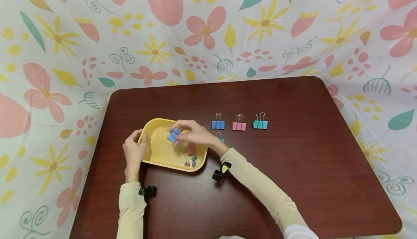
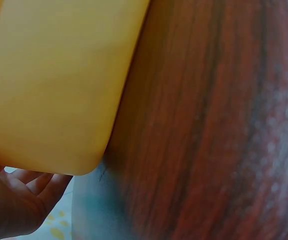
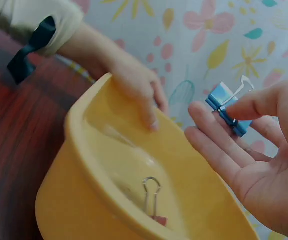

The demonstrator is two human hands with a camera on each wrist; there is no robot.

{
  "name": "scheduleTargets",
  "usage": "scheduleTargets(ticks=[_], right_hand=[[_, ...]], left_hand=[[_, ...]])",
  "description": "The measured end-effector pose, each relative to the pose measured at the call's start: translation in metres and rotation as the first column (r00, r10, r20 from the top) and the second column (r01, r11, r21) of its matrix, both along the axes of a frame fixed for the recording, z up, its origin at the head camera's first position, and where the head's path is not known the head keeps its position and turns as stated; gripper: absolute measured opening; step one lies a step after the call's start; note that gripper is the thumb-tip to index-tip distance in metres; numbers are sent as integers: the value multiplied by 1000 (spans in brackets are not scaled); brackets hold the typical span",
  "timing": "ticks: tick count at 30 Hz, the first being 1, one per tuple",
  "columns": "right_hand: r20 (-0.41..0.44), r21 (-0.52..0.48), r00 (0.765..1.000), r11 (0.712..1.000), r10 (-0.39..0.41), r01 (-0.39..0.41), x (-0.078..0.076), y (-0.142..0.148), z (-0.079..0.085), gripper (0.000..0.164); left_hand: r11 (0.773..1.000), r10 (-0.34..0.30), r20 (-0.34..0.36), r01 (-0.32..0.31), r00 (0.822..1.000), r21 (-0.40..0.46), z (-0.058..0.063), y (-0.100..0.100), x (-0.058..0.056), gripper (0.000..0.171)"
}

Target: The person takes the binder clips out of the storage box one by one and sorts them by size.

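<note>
A yellow plastic bin (image 1: 159, 155) is tilted on the table, its left end gripped by my left hand (image 1: 134, 152) with the thumb inside the rim. Above the bin, my right hand (image 1: 193, 134) pinches a blue binder clip (image 1: 173, 135) between thumb and fingers; its wire handle shows in the right wrist view. Inside the bin lie a red binder clip (image 1: 191, 149) and several small clips (image 1: 194, 161) near the right end. The left wrist view shows the bin's outer wall (image 2: 58, 90) and my left fingers (image 2: 43, 187) under its end.
Right of the bin, a blue binder clip (image 1: 218, 124), a pink one (image 1: 239, 126) and a teal one (image 1: 260, 124) stand in a row. Another teal clip (image 1: 222, 140) is partly hidden behind my right wrist. A patterned curtain (image 1: 208, 61) borders the dark wooden table (image 1: 293, 173).
</note>
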State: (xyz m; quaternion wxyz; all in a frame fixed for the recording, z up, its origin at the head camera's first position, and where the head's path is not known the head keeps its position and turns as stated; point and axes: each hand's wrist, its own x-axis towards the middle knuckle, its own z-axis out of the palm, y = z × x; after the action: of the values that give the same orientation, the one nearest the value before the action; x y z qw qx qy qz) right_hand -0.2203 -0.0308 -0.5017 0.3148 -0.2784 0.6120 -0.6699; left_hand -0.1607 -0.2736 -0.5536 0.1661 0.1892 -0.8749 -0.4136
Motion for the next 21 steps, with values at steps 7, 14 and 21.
scheduleTargets(ticks=[7, 14, 21], right_hand=[[0, -79, 991, 988, -137, 136, -4, 18, 7, 20], [24, -199, 960, 940, -278, 277, -7, 35, 13, 18], [-12, -236, 888, 865, -459, 444, -10, 56, 17, 14]], left_hand=[[1000, 1, 4, -1, 1000, -3, 1, -1, 1, 20], [1000, 13, 1, -13, 1000, -1, 2, 0, 2, 20], [1000, 8, 8, -8, 1000, 2, 3, 1, 2, 20]])
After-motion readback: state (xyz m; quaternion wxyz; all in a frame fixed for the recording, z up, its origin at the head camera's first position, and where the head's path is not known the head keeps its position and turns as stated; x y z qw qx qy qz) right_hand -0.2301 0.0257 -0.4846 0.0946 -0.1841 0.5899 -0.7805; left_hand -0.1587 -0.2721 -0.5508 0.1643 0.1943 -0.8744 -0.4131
